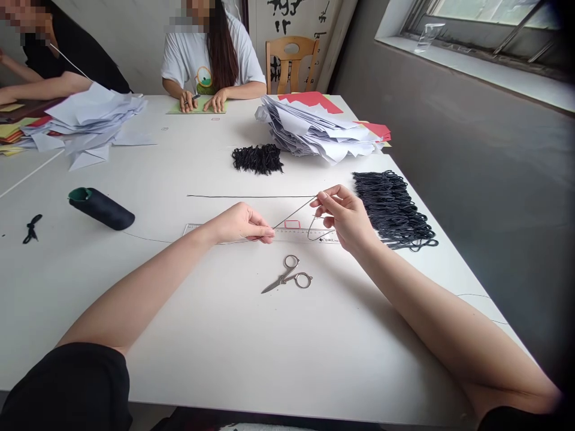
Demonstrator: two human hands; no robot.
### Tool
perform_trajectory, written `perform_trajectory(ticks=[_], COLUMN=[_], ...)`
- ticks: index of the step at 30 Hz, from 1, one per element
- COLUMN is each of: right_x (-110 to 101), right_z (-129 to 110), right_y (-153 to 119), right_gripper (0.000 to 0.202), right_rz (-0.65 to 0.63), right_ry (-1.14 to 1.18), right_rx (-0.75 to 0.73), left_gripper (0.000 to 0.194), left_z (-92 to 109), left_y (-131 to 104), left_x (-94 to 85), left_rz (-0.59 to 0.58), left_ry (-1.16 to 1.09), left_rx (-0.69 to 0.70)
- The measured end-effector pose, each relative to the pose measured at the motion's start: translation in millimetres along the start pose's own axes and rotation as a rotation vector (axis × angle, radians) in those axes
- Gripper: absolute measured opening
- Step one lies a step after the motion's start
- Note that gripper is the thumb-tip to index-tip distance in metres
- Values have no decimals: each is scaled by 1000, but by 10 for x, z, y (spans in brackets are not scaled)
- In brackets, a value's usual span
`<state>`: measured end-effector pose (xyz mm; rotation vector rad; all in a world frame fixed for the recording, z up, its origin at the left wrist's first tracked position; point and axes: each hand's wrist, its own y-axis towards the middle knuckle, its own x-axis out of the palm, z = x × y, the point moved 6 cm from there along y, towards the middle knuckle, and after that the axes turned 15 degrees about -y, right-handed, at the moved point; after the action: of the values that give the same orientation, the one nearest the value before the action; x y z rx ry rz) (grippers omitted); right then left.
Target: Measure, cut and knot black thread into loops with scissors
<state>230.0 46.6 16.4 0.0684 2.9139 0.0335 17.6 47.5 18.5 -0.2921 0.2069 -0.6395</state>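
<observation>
Black thread [294,212] is pinched by both hands above the middle of the white table [215,347]. Between the thumb and fingers of the left hand [238,224] a slanting length is gripped; its upper end is held at the fingertips of the right hand [348,215], below which a small slack curve is formed. From those same fingertips a straight strand [233,196] is stretched leftward, roughly parallel to the far edge. Whether any knot is tied in this piece cannot be told.

Beneath the hands a clear ruler [300,236] is partly covered. Nearer the front edge, scissors [282,279] are left unheld. Toward the left side, a fine line is run from the spool [105,209], on which plenty of thread appears to be left; beyond it a small black bow [32,228] is set down alone.

Much looks already done: a wide row of looped cords [390,209] is laid out beside the right edge, and a smaller batch of black loops [258,158] is gathered farther back. The piece in hand seems only partly worked, being joined to neither batch. Behind them, white papers [314,129] are stacked toward the far right corner, and the far edge is occupied by a person in a white T-shirt [184,60].
</observation>
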Motion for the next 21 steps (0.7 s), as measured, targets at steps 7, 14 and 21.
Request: perform_trajectory(ticks=[7,14,21], right_x=[-46,-108,-138], right_z=[-9,40,96], right_y=[23,44,72], right_gripper=[27,24,26], right_rz=[69,151,177], right_ry=[-140,-166,-166], right_rx=[-65,-39,-48], left_gripper=[31,38,34], left_z=[-152,-294,-314], left_y=[54,85,48], left_x=[-95,-211,-349], left_rz=[22,62,55], left_ry=[-123,-144,-129], left_rx=[-126,-200,-213])
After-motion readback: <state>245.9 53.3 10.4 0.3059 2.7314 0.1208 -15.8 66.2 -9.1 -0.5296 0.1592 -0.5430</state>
